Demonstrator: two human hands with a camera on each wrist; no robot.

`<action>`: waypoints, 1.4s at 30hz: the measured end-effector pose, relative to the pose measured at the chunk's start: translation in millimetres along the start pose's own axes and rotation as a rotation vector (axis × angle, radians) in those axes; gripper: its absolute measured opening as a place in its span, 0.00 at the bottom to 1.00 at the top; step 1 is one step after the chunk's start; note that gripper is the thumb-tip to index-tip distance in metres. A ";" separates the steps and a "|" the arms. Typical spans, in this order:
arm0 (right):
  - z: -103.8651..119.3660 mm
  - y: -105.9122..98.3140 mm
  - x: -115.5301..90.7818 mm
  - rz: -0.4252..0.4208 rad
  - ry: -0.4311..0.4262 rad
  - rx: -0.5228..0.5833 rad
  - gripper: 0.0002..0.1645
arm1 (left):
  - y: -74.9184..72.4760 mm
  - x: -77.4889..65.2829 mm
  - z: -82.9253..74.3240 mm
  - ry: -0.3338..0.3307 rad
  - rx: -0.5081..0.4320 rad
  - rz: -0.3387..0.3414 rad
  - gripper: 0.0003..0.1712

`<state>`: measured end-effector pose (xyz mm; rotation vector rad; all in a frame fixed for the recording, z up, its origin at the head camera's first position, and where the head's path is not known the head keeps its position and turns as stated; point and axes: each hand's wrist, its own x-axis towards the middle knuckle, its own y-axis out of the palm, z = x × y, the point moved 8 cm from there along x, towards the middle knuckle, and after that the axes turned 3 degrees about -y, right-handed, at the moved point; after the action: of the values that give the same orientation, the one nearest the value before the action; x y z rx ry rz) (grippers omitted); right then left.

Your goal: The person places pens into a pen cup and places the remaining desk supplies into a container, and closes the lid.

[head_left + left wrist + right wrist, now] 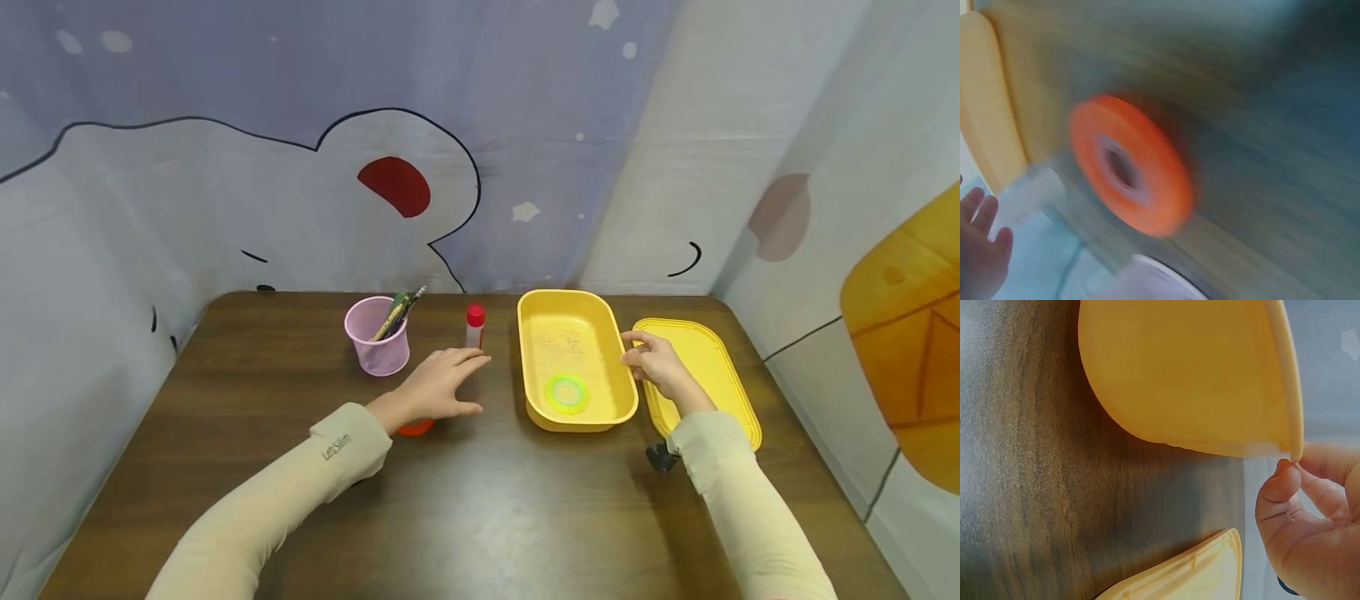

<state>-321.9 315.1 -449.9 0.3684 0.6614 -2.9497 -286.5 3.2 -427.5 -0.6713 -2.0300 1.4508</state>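
My right hand (654, 364) pinches the right rim of a yellow plastic box (577, 333) between thumb and fingers, as the right wrist view shows up close. Inside the box, near its front, lies a green and yellow ring (567, 393). My left hand (438, 383) hovers over the table with fingers spread and nothing in it. Partly hidden beneath that hand is an orange roll of tape (1132, 165), which appears blurred in the left wrist view. Just beyond the left fingertips stands a glue stick (475, 325) with a red cap.
A pink mesh cup (382, 354) with pens and pencils stands at the back left. On the right lies the yellow lid (697, 367), partly under the right forearm. A small black object (662, 457) sits beside it. A printed curtain (525, 167) hangs behind the table.
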 end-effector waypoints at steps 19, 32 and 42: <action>-2.6 -2.9 -1.7 0.007 -0.014 0.015 0.31 | 20.9 -76.7 62.1 -0.132 -0.017 0.208 0.51; -1.2 -1.2 -2.0 0.013 -0.019 0.015 0.31 | 17.9 -80.2 65.4 -0.137 0.012 0.123 0.47; 0.3 1.8 0.5 0.011 -0.038 0.008 0.29 | 16.5 -80.1 65.1 -0.153 0.035 0.062 0.44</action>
<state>-322.2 313.3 -450.5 0.3153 0.6415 -2.9418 -271.9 -90.2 -472.2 -0.6305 -2.1094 1.6136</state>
